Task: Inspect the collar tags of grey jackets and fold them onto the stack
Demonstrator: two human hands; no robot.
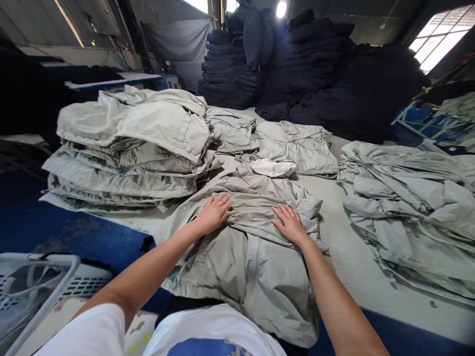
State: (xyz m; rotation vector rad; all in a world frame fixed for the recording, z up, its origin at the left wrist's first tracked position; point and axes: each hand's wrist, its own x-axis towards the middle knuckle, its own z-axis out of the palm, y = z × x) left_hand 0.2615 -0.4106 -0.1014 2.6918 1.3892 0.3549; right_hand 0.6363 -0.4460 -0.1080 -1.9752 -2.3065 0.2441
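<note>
A light grey-green jacket [260, 262] with a zip down its middle lies spread on the table in front of me, its lower part hanging over the near edge. My left hand [215, 212] rests flat on the jacket's left side, fingers stretched out. On the right side of the same jacket, my right hand [289, 223] lies with its fingers spread. Neither hand grips the cloth. Just beyond the jacket is a small crumpled piece of paler cloth [272, 167].
A tall stack of folded garments [133, 143] stands at left, and a loose heap of them [411, 212] at right on the table [334, 237]. Flat folded garments [297, 146] lie behind. Dark cloth piles [308, 64] rise at the back. A white basket [74, 277] is lower left.
</note>
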